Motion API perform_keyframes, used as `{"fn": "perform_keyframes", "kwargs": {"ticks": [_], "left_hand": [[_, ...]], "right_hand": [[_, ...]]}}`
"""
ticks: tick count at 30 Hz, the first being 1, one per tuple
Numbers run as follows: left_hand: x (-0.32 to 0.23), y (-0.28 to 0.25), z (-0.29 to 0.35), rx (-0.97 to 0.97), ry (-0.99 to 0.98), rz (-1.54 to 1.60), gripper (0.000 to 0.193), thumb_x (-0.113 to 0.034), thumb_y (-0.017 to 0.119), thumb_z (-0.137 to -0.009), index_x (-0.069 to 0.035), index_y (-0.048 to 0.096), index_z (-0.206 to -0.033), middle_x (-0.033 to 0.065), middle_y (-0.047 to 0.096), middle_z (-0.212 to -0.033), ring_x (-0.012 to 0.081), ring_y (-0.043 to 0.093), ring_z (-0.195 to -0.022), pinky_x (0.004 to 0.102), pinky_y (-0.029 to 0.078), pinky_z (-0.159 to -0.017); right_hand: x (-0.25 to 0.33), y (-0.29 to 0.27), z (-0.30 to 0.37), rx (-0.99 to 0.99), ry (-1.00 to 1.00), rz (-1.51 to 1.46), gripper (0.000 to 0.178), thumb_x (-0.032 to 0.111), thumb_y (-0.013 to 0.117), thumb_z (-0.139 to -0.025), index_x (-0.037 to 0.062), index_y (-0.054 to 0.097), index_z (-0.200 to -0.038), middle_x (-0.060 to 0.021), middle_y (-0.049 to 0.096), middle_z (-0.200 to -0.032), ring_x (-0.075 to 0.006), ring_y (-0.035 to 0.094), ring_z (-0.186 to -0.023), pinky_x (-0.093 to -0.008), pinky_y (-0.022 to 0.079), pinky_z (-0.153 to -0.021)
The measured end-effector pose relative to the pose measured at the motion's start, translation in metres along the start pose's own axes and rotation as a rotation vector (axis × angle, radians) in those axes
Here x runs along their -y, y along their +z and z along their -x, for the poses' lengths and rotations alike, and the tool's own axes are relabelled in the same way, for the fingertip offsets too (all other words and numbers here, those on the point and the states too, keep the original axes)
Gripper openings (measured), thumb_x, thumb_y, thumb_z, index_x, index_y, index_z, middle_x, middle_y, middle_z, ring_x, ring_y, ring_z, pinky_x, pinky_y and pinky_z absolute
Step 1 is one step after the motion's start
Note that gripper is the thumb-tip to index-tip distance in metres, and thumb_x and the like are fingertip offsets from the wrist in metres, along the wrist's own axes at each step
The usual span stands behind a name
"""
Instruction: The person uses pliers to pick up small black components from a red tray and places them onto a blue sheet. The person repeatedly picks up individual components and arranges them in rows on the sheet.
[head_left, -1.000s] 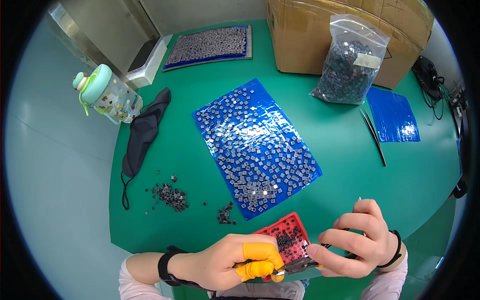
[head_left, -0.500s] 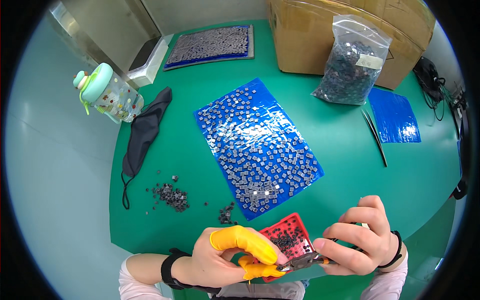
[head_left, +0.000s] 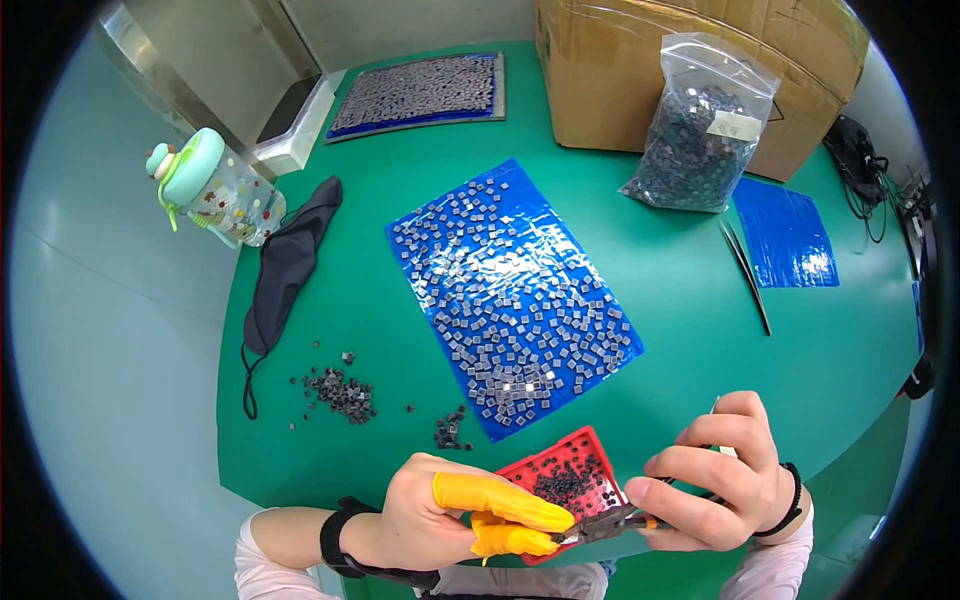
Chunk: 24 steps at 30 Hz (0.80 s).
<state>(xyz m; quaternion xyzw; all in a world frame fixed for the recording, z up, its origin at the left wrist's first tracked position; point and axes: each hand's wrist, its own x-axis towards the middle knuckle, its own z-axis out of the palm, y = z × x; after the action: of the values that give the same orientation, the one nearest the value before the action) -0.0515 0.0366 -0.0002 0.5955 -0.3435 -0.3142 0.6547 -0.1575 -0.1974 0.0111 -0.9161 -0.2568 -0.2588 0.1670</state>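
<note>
My left hand [head_left: 450, 512] has yellow finger cots [head_left: 505, 498] on two fingers. Those fingertips are pinched together right at the jaws of a small pair of pliers; whatever lies between them is too small and covered to make out. My right hand [head_left: 715, 480] is wrapped round the handles of the pliers [head_left: 605, 522], whose jaws point left toward the cots. Behind the jaws sits a red tray [head_left: 592, 440] with many tiny black pieces [head_left: 567, 484] in it, partly covered by my left hand.
A blue sheet [head_left: 510, 175] strewn with small square pieces lies mid-table. Dark pieces [head_left: 342, 393] are heaped left of it. Around stand a bottle [head_left: 235, 195], a black mask [head_left: 290, 260], a filled zip bag [head_left: 700, 140], a cardboard box [head_left: 600, 80], tweezers [head_left: 745, 275] and a loaded panel [head_left: 420, 90].
My left fingers have shifted and straightened a little at the plier jaws, uncovering more of the tray's left side. My right hand and the pliers are nearly still.
</note>
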Motion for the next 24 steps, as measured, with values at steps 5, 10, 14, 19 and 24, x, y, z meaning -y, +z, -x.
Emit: {"fn": "perform_keyframes", "kwargs": {"ticks": [5, 10, 14, 19, 24], "left_hand": [[0.002, 0.000, -0.001, 0.004, -0.008, -0.036, 0.020, -0.005, 0.082, -0.070, 0.005, 0.071, -0.084, 0.0149, 0.071, -0.079, 0.0195, 0.070, -0.067, 0.0261, 0.056, -0.062], [0.002, 0.000, 0.001, -0.016, -0.088, 0.061, 0.025, 0.000, 0.082, -0.068, 0.006, 0.069, -0.089, 0.0177, 0.071, -0.084, 0.0234, 0.071, -0.074, 0.0321, 0.058, -0.069], [0.001, 0.012, 0.005, -0.178, -0.246, 0.424, 0.032, 0.007, 0.082, -0.064, 0.008, 0.066, -0.092, 0.0223, 0.069, -0.087, 0.0283, 0.070, -0.081, 0.0397, 0.058, -0.076], [0.007, 0.006, 0.008, -0.111, -0.095, 0.234, 0.023, 0.004, 0.080, -0.069, 0.009, 0.066, -0.086, 0.0243, 0.068, -0.086, 0.0298, 0.070, -0.081, 0.0407, 0.059, -0.074], [0.003, 0.003, 0.001, -0.068, 0.002, 0.049, 0.019, 0.000, 0.079, -0.072, 0.009, 0.068, -0.084, 0.0215, 0.070, -0.081, 0.0267, 0.071, -0.071, 0.0342, 0.059, -0.066]], "right_hand": [[0.001, 0.000, 0.000, -0.015, 0.012, 0.020, 0.037, 0.027, 0.071, -0.070, 0.0159, 0.063, -0.104, 0.0004, 0.058, -0.091, -0.0184, 0.050, -0.077, -0.0350, 0.034, -0.060], [0.001, 0.000, -0.004, 0.005, 0.028, 0.016, 0.037, 0.027, 0.071, -0.070, 0.0132, 0.063, -0.103, -0.0008, 0.059, -0.089, -0.0190, 0.050, -0.075, -0.0345, 0.034, -0.058], [0.000, 0.002, -0.004, -0.006, 0.035, 0.013, 0.038, 0.027, 0.072, -0.069, 0.0119, 0.063, -0.102, -0.0012, 0.060, -0.088, -0.0192, 0.050, -0.074, -0.0341, 0.033, -0.057], [0.000, 0.002, -0.004, -0.008, 0.024, -0.001, 0.038, 0.027, 0.072, -0.069, 0.0120, 0.063, -0.102, -0.0010, 0.060, -0.087, -0.0192, 0.050, -0.074, -0.0339, 0.033, -0.057], [0.000, 0.002, -0.004, 0.002, 0.018, -0.003, 0.037, 0.029, 0.071, -0.071, 0.0125, 0.063, -0.102, -0.0009, 0.060, -0.088, -0.0193, 0.050, -0.074, -0.0340, 0.033, -0.057]]}}
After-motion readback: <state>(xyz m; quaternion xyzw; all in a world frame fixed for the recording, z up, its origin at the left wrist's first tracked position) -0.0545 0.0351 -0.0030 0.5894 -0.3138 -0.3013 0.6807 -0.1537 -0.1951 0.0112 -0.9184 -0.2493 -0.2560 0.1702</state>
